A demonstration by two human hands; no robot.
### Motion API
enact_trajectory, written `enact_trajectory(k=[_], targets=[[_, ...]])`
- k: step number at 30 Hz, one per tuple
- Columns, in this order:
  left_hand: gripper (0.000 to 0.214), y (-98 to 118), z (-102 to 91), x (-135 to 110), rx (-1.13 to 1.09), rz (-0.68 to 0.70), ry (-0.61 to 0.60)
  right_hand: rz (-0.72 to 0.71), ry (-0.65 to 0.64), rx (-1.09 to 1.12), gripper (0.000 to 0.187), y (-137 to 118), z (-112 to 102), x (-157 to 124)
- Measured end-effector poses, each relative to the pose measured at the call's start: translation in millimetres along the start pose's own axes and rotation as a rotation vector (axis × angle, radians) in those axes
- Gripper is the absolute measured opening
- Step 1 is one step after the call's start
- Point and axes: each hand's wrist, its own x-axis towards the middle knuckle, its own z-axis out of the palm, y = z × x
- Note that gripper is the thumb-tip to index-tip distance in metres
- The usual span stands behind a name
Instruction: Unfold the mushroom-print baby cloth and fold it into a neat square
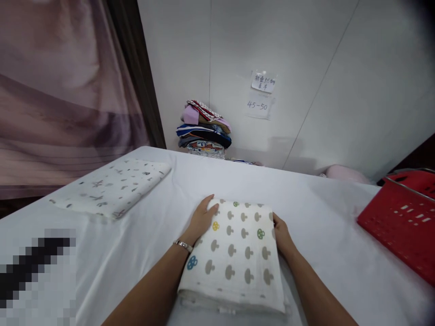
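A folded white cloth point(239, 262) printed with grey mushrooms, and a few yellow, green and blue ones, lies before me on the white-covered table. At its far left corner my left hand point(201, 218) grips the edge, thumb resting on the top layer. My right hand point(282, 235) holds the opposite edge near the far right corner, its fingers partly hidden by the fabric. Several layers show along the cloth's near end. Further left lies a second folded white cloth point(118, 188) with small grey and brown prints, apart from both hands.
A red plastic basket point(404, 213) stands at the right. Beyond the table's far edge rises a stack of folded fabrics point(205, 131) against the wall. Handwritten paper signs point(260, 105) are on that wall. A pinkish curtain point(64, 99) hangs at the left.
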Motion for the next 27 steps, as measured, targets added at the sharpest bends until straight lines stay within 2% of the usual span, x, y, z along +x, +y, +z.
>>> enact_trajectory(k=[3,10,18,22,27], targets=[[0.048,1,-0.5,0,-0.015,-0.007,-0.005,0.041,-0.058,0.060,0.041,-3,1,1],[0.048,4,-1.8,-1,0.010,-0.022,-0.013,-0.015,-0.068,-0.045,0.045,-1,-5,3],[0.048,6,-3.0,-2,-0.023,-0.046,-0.018,0.037,-0.174,0.113,0.055,-4,-7,-1],[0.048,7,-3.1,-2,-0.043,-0.060,-0.026,-0.011,-0.131,0.063,0.055,-1,-4,-1],[0.046,7,-4.0,1,-0.086,-0.082,-0.025,-0.037,0.019,-0.107,0.040,13,0,4]])
